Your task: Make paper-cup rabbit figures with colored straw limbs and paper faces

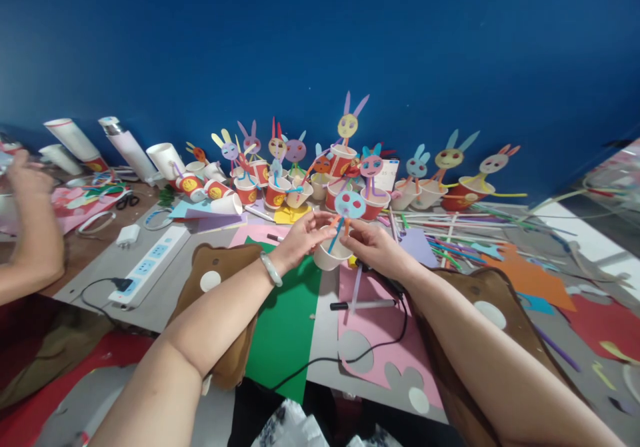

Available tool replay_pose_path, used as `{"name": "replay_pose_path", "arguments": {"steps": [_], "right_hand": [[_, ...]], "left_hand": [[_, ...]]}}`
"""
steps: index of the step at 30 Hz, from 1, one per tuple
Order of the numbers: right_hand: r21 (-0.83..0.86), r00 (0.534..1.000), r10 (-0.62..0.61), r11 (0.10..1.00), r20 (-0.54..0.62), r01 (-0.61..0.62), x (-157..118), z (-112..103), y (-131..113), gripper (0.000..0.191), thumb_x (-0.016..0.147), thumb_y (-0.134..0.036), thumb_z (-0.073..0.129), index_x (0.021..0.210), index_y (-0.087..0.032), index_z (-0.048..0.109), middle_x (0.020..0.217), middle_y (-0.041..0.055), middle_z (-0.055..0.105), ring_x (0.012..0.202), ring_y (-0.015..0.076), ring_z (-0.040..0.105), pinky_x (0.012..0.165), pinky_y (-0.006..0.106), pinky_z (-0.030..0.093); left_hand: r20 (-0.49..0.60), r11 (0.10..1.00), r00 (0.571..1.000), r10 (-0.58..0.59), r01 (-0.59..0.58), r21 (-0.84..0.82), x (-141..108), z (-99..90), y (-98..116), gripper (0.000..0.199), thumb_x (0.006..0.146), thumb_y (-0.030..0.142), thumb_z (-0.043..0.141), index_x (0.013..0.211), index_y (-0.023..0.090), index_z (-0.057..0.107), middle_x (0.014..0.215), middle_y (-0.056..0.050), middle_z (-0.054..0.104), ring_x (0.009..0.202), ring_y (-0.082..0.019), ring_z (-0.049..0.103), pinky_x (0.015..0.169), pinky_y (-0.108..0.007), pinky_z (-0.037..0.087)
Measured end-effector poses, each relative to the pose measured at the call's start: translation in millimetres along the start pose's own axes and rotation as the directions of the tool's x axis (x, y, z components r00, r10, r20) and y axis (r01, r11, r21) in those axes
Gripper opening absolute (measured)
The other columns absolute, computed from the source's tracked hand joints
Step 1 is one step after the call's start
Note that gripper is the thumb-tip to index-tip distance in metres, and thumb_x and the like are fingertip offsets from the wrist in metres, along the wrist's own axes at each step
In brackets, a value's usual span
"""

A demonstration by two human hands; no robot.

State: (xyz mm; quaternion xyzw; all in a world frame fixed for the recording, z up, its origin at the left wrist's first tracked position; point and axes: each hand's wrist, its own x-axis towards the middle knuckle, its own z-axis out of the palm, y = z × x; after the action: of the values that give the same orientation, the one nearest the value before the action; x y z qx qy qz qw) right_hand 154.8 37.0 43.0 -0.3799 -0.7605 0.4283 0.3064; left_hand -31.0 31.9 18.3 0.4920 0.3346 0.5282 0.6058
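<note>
A light-blue round paper face [350, 204] with red eyes stands on a blue stem [335, 236] that goes down into a white paper cup [331, 259]. Orange pipe cleaners [347, 226] stick out below the face. My left hand [306, 239], a bracelet on its wrist, is closed above the cup's left rim, its thumb and fingertips pinching an orange end. From the right, my right hand [374, 246] pinches the other orange piece by the rim. Green paper [285, 314] and pink paper with cut-out holes [373, 337] lie below the hands.
Several cups with rabbit-faced figures [348, 126] line the blue wall. Pipe cleaners [445, 247] and orange paper [523, 274] lie right. A black marker [363, 305], a cable, brown cushions [213, 274] and a power strip [150, 264] are nearby. Another person's hand [30, 180] is far left.
</note>
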Motion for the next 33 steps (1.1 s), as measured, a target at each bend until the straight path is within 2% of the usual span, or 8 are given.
{"name": "replay_pose_path", "arguments": {"steps": [3, 6, 9, 14, 20, 24, 29, 33], "right_hand": [[-0.036, 0.999, 0.008, 0.999, 0.044, -0.007, -0.4, 0.6, -1.6, 0.041, 0.085, -0.050, 0.059, 0.106, -0.017, 0.071, 0.065, -0.0001, 0.056, 0.056, 0.0131, 0.045, 0.049, 0.024, 0.034], [-0.099, 0.994, 0.012, 0.995, 0.113, -0.001, -1.9, 4.1, -3.3, 0.039, 0.085, -0.050, 0.058, 0.097, -0.016, 0.074, 0.058, -0.0015, 0.049, 0.053, 0.0115, 0.039, 0.048, 0.024, 0.030], [-0.160, 0.988, 0.016, 0.987, 0.154, 0.009, -3.7, 8.9, -4.5, 0.038, 0.088, -0.047, 0.055, 0.095, -0.014, 0.074, 0.055, -0.0034, 0.041, 0.051, 0.0097, 0.032, 0.047, 0.024, 0.026], [-0.242, 0.998, 0.022, 0.970, 0.065, -0.006, -4.3, 15.9, -3.6, 0.036, 0.089, -0.042, 0.052, 0.095, -0.014, 0.074, 0.057, -0.0018, 0.048, 0.052, 0.0104, 0.034, 0.049, 0.024, 0.027], [-0.301, 1.000, 0.002, 0.954, -0.001, -0.002, -5.7, 22.9, -4.9, 0.033, 0.088, -0.037, 0.051, 0.096, -0.015, 0.074, 0.058, -0.0006, 0.052, 0.053, 0.0116, 0.039, 0.051, 0.025, 0.030], [-0.330, 1.000, 0.016, 0.944, -0.024, -0.023, -6.7, 23.7, -5.5, 0.033, 0.088, -0.038, 0.051, 0.095, -0.015, 0.074, 0.057, -0.0010, 0.051, 0.052, 0.0117, 0.038, 0.050, 0.025, 0.029], [-0.351, 1.000, 0.018, 0.936, -0.024, -0.025, -6.3, 21.9, -6.4, 0.032, 0.087, -0.037, 0.050, 0.091, -0.016, 0.074, 0.055, -0.0016, 0.049, 0.051, 0.0116, 0.039, 0.051, 0.025, 0.029], [-0.363, 0.999, 0.036, 0.931, -0.015, -0.039, -5.3, 22.1, -7.8, 0.032, 0.087, -0.038, 0.050, 0.087, -0.016, 0.073, 0.055, -0.0011, 0.049, 0.052, 0.0116, 0.039, 0.051, 0.025, 0.029]], "left_hand": [[-0.015, 0.998, 0.998, 0.059, -0.059, 0.000, 1.9, -3.0, 6.5, 0.042, 0.064, 0.033, 0.085, 0.099, 0.017, 0.067, 0.093, -0.005, 0.068, 0.086, -0.016, 0.063, 0.081, -0.030, 0.048], [0.036, 0.993, 0.993, 0.109, -0.111, 0.036, 1.0, -4.3, 9.3, 0.037, 0.065, 0.037, 0.085, 0.091, 0.016, 0.068, 0.080, -0.002, 0.067, 0.075, -0.014, 0.060, 0.076, -0.028, 0.048], [-0.003, 0.987, 0.989, 0.145, -0.144, 0.073, -0.9, -4.6, 6.7, 0.031, 0.066, 0.038, 0.084, 0.082, 0.016, 0.068, 0.072, 0.001, 0.063, 0.068, -0.011, 0.057, 0.069, -0.026, 0.046], [-0.131, 0.970, 0.963, 0.236, -0.225, 0.096, -1.6, -2.0, 2.8, 0.028, 0.072, 0.040, 0.079, 0.070, 0.016, 0.066, 0.065, 0.003, 0.059, 0.063, -0.009, 0.052, 0.064, -0.024, 0.043], [-0.222, 0.981, 0.956, 0.191, -0.176, 0.085, -2.1, 2.2, 5.3, 0.033, 0.069, 0.044, 0.080, 0.068, 0.015, 0.064, 0.062, 0.002, 0.059, 0.060, -0.009, 0.052, 0.061, -0.025, 0.042], [-0.244, 0.986, 0.956, 0.165, -0.156, 0.056, -1.3, 1.0, 2.2, 0.034, 0.068, 0.045, 0.080, 0.068, 0.015, 0.063, 0.063, 0.001, 0.060, 0.060, -0.010, 0.053, 0.061, -0.025, 0.042], [-0.231, 0.978, 0.951, 0.204, -0.188, 0.087, 1.2, -1.5, 0.3, 0.031, 0.073, 0.045, 0.076, 0.071, 0.015, 0.067, 0.067, 0.000, 0.062, 0.065, -0.011, 0.055, 0.067, -0.025, 0.044], [-0.284, 0.976, 0.934, 0.216, -0.200, 0.083, 2.0, -1.3, 2.2, 0.031, 0.071, 0.045, 0.077, 0.069, 0.015, 0.069, 0.068, -0.001, 0.065, 0.066, -0.012, 0.057, 0.067, -0.026, 0.044]]}}
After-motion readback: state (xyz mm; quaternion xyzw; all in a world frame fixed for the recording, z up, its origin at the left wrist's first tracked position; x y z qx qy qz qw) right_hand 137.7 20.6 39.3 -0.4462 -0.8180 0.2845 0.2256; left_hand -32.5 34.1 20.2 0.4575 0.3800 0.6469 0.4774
